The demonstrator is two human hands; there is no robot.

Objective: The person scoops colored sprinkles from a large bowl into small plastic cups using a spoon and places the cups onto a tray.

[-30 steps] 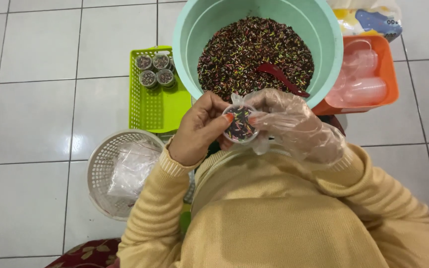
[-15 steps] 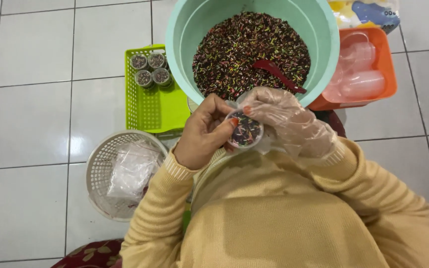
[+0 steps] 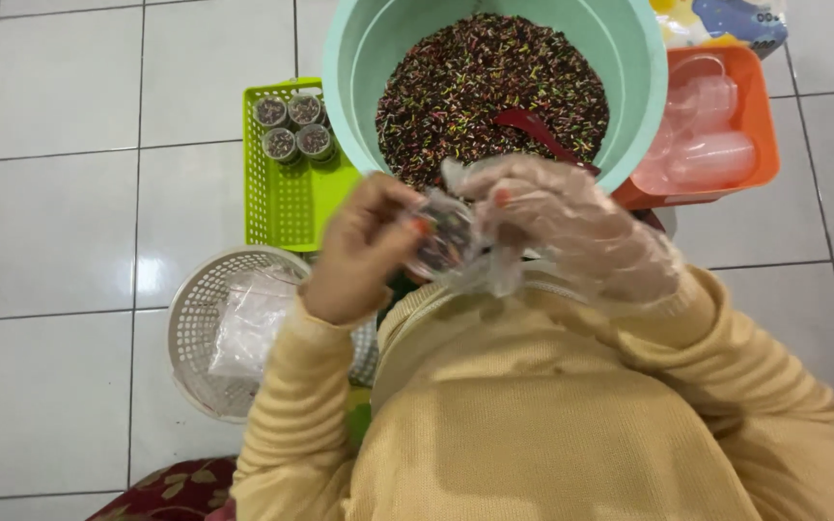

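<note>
A clear plastic bag [image 3: 248,323] lies in the white round basket [image 3: 195,338] at lower left, and a yellow-and-blue printed packet [image 3: 721,19] sits at the top right edge behind the orange tray [image 3: 760,116].

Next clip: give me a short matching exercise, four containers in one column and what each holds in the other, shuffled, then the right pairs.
Column one:
1. mint green basin
2. lime green tray
3. orange tray
4. white round basket

Column two:
a. clear empty plastic cups
b. a crumpled clear plastic bag
c. dark multicoloured sprinkles and a red scoop
d. four small filled cups

Pairs: 1-c, 2-d, 3-a, 4-b
</note>
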